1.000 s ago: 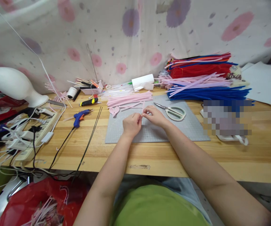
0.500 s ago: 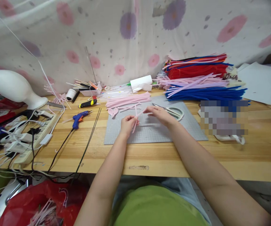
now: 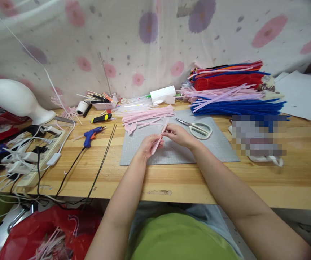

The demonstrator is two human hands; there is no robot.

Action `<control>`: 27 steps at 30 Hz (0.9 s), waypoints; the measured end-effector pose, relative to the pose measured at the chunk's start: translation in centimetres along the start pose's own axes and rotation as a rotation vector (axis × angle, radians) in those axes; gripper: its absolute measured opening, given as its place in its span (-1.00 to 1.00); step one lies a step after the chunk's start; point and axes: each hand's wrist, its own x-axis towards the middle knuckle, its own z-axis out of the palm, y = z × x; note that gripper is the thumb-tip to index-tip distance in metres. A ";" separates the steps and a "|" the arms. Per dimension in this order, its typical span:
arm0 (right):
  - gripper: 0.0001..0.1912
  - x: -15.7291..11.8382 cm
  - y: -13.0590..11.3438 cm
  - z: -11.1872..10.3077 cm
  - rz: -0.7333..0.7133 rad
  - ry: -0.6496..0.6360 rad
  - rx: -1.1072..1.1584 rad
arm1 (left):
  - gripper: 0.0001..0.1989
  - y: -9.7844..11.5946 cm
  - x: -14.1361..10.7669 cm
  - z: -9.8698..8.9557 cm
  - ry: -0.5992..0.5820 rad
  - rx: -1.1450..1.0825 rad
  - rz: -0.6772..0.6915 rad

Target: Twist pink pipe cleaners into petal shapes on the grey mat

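Pink pipe cleaners [image 3: 165, 125] are pinched between my two hands over the grey cutting mat [image 3: 198, 153]. My left hand [image 3: 149, 145] holds them from the left, with a pink length slanting down past its fingers. The fingertips of my right hand [image 3: 175, 134] close on them at the middle, almost touching the left fingers. Behind my hands lies a bundle of pink pipe cleaners [image 3: 147, 115]. A small pink looped piece [image 3: 130, 129] rests at the mat's upper left. Scissors with pale handles [image 3: 200, 130] lie right of my right hand.
A blue glue gun [image 3: 90, 136], a yellow-black cutter [image 3: 100, 118] and dark thin rods [image 3: 104, 159] lie to the left, beside a power strip [image 3: 46, 155] with cables. Red, pink and blue pipe cleaners [image 3: 236, 107] are stacked at the back right. A pixelated patch covers something on the right.
My right hand has moved slightly left and down, against the left fingers. The pink strips, crossed and spread before, are now gathered closer together.
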 end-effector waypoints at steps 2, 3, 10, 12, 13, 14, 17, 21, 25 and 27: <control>-0.86 0.0 0.0 -0.1 -0.033 0.006 -0.091 | -0.89 -0.2 0.1 0.3 0.044 0.053 0.088; -0.85 0.1 -0.1 -0.1 -0.043 0.011 -0.121 | -0.87 -0.4 0.2 0.4 0.065 0.099 0.141; -0.83 0.1 0.2 -0.1 0.125 -0.005 -0.092 | -0.88 -0.9 -0.4 0.7 0.301 1.104 0.746; -0.83 0.2 0.4 -0.1 0.184 -0.008 -0.069 | -0.86 -0.8 -0.6 0.8 0.356 1.356 0.871; -0.84 0.2 0.5 0.0 0.194 -0.009 -0.066 | -0.85 -0.8 -0.6 0.8 0.362 1.431 0.911; -0.84 0.3 0.6 0.0 0.191 -0.007 -0.071 | -0.84 -0.8 -0.7 0.8 0.366 1.476 0.937; -0.83 0.2 0.5 0.1 0.139 0.022 -0.116 | -0.82 -0.9 -0.6 0.7 0.373 1.471 0.938; -0.84 0.1 0.3 0.2 0.106 0.082 -0.115 | -0.82 -1.4 -0.1 0.5 0.344 1.101 0.789; -0.87 0.2 0.7 0.3 0.099 0.083 -0.037 | -0.77 -1.9 0.9 0.5 0.227 0.446 0.508; -0.87 0.3 1.0 0.4 0.103 0.112 -0.014 | -0.72 -1.8 1.1 0.6 0.180 0.239 0.405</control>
